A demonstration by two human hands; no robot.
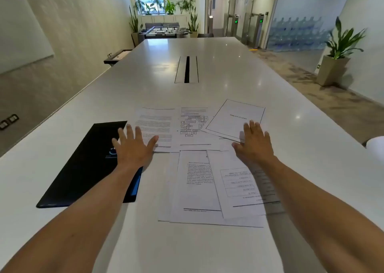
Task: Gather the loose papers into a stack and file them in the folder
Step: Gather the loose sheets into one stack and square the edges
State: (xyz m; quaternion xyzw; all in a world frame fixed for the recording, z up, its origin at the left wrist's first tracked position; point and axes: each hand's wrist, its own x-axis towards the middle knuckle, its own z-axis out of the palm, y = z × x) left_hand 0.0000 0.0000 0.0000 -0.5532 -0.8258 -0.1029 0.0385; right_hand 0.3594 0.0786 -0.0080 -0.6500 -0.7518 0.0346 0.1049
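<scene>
Several loose printed papers lie spread on the white table [228,69] in front of me. Among them are a text page [160,125], a diagram page [194,127], a tilted page with a heading [234,117], and overlapping sheets [199,187] nearer to me. A closed black folder [83,168] lies flat to the left of the papers. My left hand [133,146] hovers with fingers spread over the folder's right edge and the text page. My right hand [253,144] is spread open over the lower edge of the tilted page. Neither hand holds anything.
A cable slot [187,69] is set into the table's middle, beyond the papers. A white rounded object [376,146] shows at the table's right edge. Potted plants, a foosball table and a glass wall stand far off, away from the table.
</scene>
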